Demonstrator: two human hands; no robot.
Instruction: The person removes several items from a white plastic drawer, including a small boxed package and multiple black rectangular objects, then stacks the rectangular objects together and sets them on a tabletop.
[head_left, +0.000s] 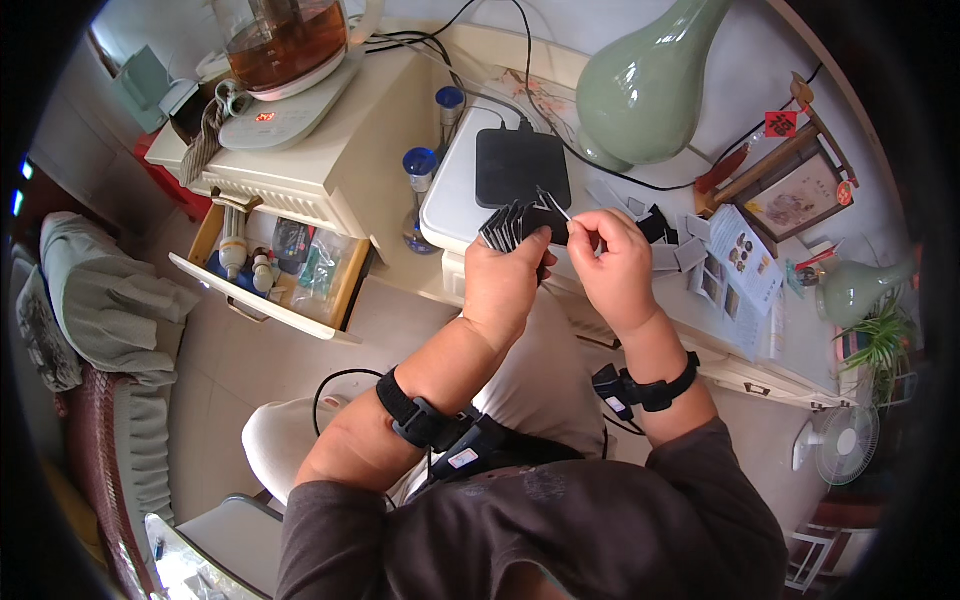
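Observation:
My left hand (504, 277) is closed around a fanned stack of thin black and white pieces (504, 227), held over the cabinet's front edge. Just to its right, my right hand (611, 259) pinches a thin white-edged piece (555, 204) between thumb and fingertips, close to the stack. What the pieces are made of cannot be told. Behind both hands a flat black box (522, 166) with cables plugged in lies on the white cabinet top (459, 180). Right of my right hand lie scattered small grey-white pieces (691, 253) and black ones (655, 225).
A green ceramic vase (645, 90) stands behind the box, near a framed picture (795, 191) and a printed leaflet (742, 262). At left, a glass kettle (289, 49) of brown liquid sits on its base above an open drawer (262, 304) holding bulbs. Blue-capped bottles (420, 161) stand between the cabinets.

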